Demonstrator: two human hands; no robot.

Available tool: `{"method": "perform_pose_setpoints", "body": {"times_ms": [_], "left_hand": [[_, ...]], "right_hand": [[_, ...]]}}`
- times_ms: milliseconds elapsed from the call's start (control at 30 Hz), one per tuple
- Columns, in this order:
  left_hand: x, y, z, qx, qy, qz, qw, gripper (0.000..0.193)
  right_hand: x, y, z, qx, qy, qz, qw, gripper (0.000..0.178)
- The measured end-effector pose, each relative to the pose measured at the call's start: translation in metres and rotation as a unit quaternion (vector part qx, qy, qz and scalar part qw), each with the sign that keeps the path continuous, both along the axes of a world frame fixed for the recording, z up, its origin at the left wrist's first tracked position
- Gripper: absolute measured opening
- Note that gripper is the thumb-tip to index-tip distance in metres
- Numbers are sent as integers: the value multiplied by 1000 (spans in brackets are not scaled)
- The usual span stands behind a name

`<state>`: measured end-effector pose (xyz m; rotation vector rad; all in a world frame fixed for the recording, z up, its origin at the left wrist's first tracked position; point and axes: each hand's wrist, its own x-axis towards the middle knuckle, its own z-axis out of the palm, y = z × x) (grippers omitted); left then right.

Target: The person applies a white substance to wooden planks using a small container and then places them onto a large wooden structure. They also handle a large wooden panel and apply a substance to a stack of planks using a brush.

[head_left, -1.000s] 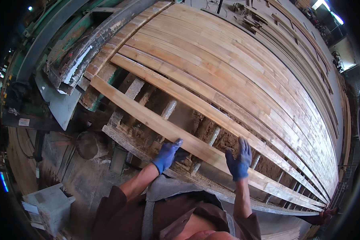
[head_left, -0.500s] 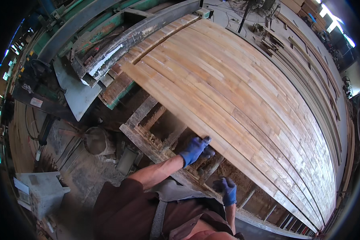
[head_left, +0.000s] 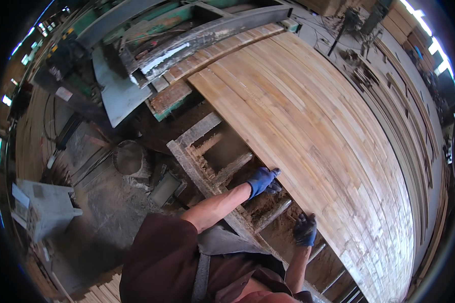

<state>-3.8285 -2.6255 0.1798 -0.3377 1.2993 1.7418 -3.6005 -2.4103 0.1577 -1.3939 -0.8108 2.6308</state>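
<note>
A long, pale wooden plank forms the near edge of a broad panel of wooden strips. My left hand, in a blue glove, is closed at the plank's edge, a finger over the top and other fingers curled below. Farther along the same edge, to the right, my gloved right hand has its bent fingers against the plank. Part of its grip is hard to make out. Beneath both hands runs a frame with metal rollers, coated in sawdust.
A dark metal beam with green machinery crosses the far left end of the panel. On my left stand a round bucket and a grey box-shaped stand. Loose wooden strips lie beyond the panel on the right.
My right hand has moved up to the plank's edge. My left hand stays on the edge. The near plank's end sticks out less from the panel, and the whole view has shifted.
</note>
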Motion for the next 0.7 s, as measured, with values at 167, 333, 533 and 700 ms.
{"method": "perform_pose_setpoints", "body": {"times_ms": [167,333,533,700], "left_hand": [[-1,3,8,-16,20,-2,1000,42],[1,24,-7,47,55,-1,997,46],[-17,10,-43,-39,31,12,999,53],[-12,14,-42,-35,10,-28,999,49]], "right_hand": [[-5,-23,-2,-3,60,17,998,36],[13,-15,46,-54,47,-27,997,30],[56,37,33,-34,78,-155,984,40],[66,42,13,119,-17,-237,964,40]]}}
